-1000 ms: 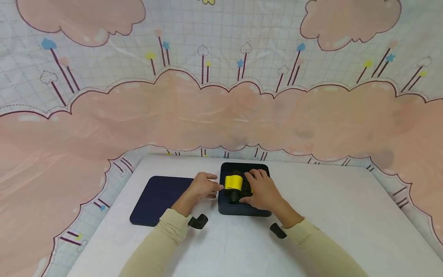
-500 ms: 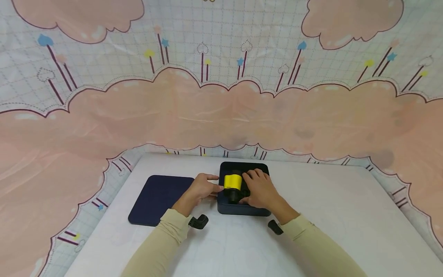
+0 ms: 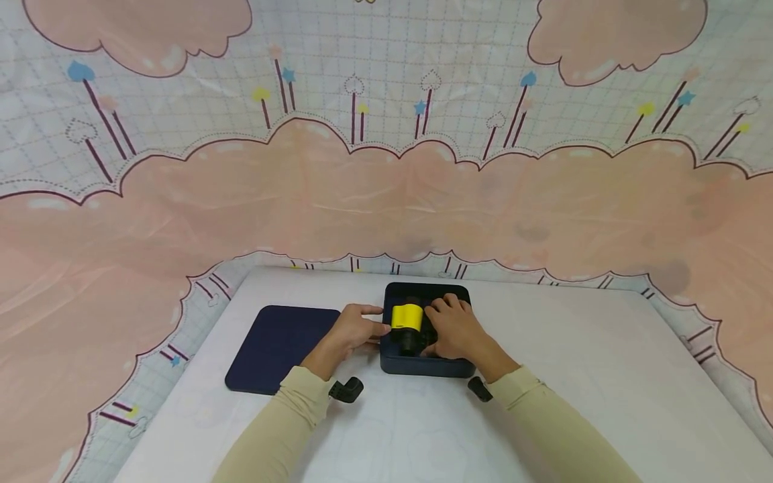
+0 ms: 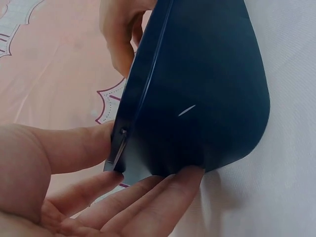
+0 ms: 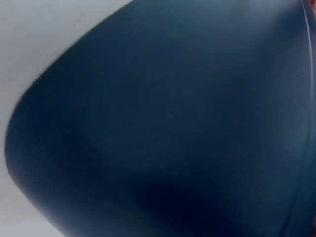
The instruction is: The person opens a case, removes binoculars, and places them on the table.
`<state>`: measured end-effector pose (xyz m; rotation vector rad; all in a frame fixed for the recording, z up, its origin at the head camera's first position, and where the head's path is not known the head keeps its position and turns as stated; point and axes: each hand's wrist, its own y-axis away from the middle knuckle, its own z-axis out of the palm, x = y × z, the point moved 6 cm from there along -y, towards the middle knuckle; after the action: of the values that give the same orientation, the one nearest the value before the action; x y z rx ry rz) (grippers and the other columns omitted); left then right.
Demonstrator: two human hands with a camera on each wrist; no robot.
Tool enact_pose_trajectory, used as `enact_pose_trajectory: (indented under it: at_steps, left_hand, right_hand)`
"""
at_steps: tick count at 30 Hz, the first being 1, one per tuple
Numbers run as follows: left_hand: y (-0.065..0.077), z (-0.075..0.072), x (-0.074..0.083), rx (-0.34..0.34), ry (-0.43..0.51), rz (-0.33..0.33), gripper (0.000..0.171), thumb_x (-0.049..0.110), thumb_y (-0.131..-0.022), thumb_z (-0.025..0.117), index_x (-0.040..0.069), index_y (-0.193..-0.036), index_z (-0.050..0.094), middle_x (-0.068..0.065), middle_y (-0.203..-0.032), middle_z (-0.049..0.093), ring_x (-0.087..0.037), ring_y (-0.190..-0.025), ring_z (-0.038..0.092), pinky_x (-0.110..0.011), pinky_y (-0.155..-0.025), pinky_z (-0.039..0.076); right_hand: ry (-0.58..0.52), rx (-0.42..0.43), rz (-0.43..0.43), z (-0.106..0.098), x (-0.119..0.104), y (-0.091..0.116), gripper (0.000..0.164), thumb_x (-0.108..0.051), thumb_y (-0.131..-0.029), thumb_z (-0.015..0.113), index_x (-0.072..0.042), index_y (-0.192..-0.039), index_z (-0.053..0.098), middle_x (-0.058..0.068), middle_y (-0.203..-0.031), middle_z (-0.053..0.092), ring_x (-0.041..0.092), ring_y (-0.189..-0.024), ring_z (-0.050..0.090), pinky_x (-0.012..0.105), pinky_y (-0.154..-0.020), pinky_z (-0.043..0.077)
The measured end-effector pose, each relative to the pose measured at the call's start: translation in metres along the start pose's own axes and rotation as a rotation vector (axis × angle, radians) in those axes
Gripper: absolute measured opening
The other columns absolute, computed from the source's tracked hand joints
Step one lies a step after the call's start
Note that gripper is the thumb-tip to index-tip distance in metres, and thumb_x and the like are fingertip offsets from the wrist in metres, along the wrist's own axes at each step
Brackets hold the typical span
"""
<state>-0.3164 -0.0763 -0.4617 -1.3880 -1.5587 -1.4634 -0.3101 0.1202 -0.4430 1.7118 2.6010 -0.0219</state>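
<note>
Yellow-and-black binoculars [image 3: 407, 318] lie inside a dark blue box [image 3: 423, 365], their left barrel showing. My right hand [image 3: 457, 331] reaches into the box and grips the right barrel, which it mostly covers. At the box's left side is my left hand [image 3: 356, 329], its fingers extended. In the left wrist view the left fingertips [image 4: 190, 175] touch the outer wall of the box [image 4: 207, 74], and the thumb meets its rim. The right wrist view is filled by the box wall [image 5: 163, 108]; the right hand's fingers are hidden there.
A dark blue lid [image 3: 278, 349] lies flat to the left, partly under the left forearm. The white table [image 3: 592, 376] runs up to a patterned cloth backdrop [image 3: 386, 201]. A black wrist camera [image 3: 346, 390] juts from the left cuff, another [image 3: 480, 389] from the right.
The right hand has shifted slightly left and inward over the binoculars, covering a yellow bit seen earlier on its right. The left hand, box and lid hardly differ.
</note>
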Motion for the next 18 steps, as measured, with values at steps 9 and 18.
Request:
enact_pose_trajectory:
  at_steps: [9, 18]
  left_hand:
    - [-0.002, 0.000, -0.002, -0.004, 0.004, -0.005, 0.057, 0.002, -0.094, 0.074, 0.004, -0.148, 0.057, -0.024, -0.130, 0.070, -0.029, -0.105, 0.076, -0.047, -0.095, 0.062]
    - [-0.003, 0.001, -0.003, -0.009, 0.004, -0.006, 0.056, 0.002, -0.094, 0.073, 0.004, -0.148, 0.057, -0.023, -0.130, 0.070, -0.029, -0.105, 0.075, -0.047, -0.096, 0.061]
  right_hand:
    - [-0.026, -0.010, -0.020, 0.000, 0.001, -0.005, 0.092, -0.056, -0.077, 0.089, -0.007, -0.148, 0.056, 0.014, -0.150, 0.055, 0.039, -0.145, 0.039, 0.062, -0.124, 0.032]
    - [-0.047, -0.030, -0.058, 0.003, 0.006, -0.012, 0.095, -0.059, -0.077, 0.087, -0.008, -0.149, 0.054, 0.014, -0.152, 0.053, 0.039, -0.145, 0.039, 0.062, -0.123, 0.034]
